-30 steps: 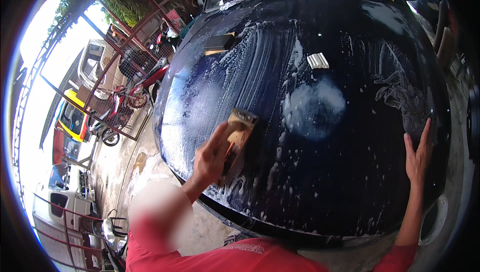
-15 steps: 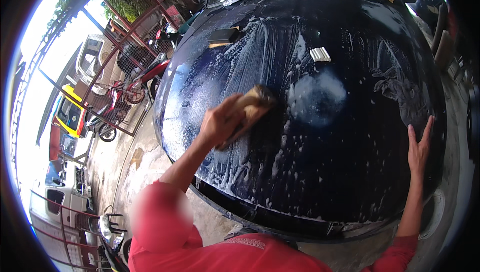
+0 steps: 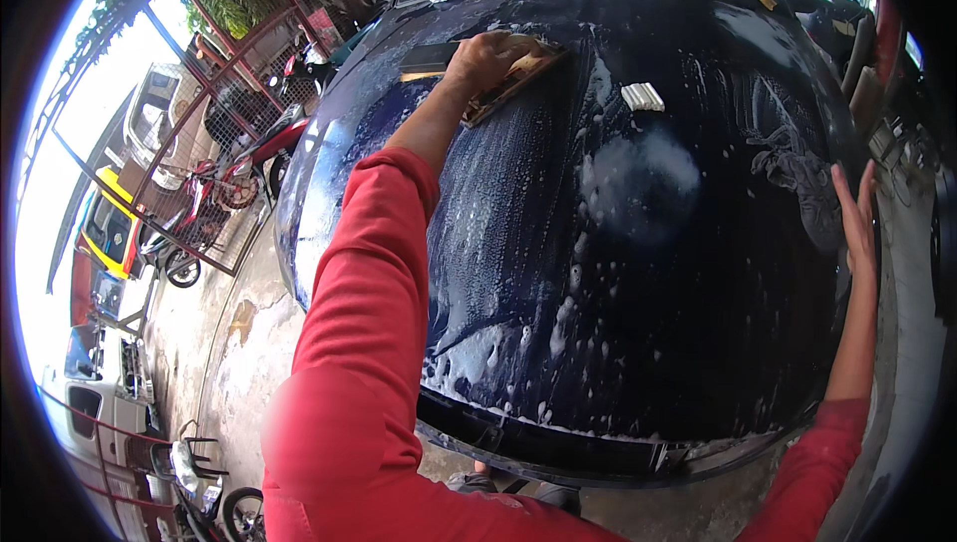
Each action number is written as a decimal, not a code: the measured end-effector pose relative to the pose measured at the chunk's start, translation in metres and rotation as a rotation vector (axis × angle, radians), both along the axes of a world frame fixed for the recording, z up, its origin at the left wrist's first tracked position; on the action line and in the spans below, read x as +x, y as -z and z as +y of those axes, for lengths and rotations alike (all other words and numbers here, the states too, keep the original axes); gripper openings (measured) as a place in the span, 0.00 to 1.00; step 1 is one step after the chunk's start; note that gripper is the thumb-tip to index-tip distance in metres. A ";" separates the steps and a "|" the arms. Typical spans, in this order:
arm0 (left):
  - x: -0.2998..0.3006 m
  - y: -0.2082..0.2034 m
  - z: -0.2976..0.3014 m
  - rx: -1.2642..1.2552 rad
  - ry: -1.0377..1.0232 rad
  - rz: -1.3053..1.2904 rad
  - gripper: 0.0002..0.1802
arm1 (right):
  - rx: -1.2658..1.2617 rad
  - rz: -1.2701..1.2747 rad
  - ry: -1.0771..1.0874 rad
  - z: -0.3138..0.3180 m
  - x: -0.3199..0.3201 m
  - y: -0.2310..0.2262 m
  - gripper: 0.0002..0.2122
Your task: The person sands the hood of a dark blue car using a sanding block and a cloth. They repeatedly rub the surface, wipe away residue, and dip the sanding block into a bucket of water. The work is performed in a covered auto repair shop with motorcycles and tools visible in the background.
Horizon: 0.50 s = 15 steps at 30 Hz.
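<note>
Head view: left hand (image 3: 485, 61) is gripping the block (image 3: 526, 71) on the soapy hood (image 3: 688, 343), apparently wet-rubbing; right hand (image 3: 855, 223) is spreading beside the rag (image 3: 797, 178); the next stroke is probably calling for flat pressure.

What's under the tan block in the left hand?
The tan block in the left hand is over the dark car hood; whitish wet streaks show on its near side. The patch directly beneath and the block's underside are covered.
</note>
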<state>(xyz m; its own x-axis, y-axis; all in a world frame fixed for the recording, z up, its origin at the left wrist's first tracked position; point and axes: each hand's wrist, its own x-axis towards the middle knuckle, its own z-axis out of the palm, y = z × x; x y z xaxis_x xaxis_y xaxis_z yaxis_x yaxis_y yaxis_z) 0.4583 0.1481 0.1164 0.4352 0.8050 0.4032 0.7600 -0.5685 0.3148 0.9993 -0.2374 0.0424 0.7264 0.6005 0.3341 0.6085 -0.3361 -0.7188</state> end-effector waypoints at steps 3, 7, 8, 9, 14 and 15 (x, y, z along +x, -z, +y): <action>-0.035 0.009 -0.089 0.457 0.559 0.224 0.14 | -0.402 -0.148 -0.035 0.044 -0.003 -0.012 0.56; -0.130 0.042 -0.238 0.105 0.725 -0.005 0.27 | -0.291 -0.200 -0.097 0.031 -0.032 0.003 0.48; -0.160 0.048 -0.266 0.075 0.673 -0.008 0.27 | -0.292 -0.203 -0.166 0.015 -0.044 0.010 0.47; -0.191 0.053 -0.288 0.026 0.620 0.011 0.27 | -0.269 -0.241 -0.172 -0.004 -0.058 0.016 0.46; -0.329 0.063 -0.325 -0.244 0.128 -0.335 0.25 | -0.407 -0.198 0.182 -0.068 -0.165 0.038 0.45; -0.344 0.069 -0.325 -0.288 -0.058 -0.402 0.25 | -0.459 -0.201 0.242 -0.060 -0.188 0.034 0.46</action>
<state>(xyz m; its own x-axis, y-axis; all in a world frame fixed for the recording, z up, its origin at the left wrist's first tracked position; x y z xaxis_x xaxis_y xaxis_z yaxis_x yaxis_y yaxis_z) 0.1147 -0.1770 0.0472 0.2423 0.9267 0.2873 0.5737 -0.3757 0.7278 0.8113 -0.2978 0.0082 0.8107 0.5409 0.2240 0.5850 -0.7348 -0.3433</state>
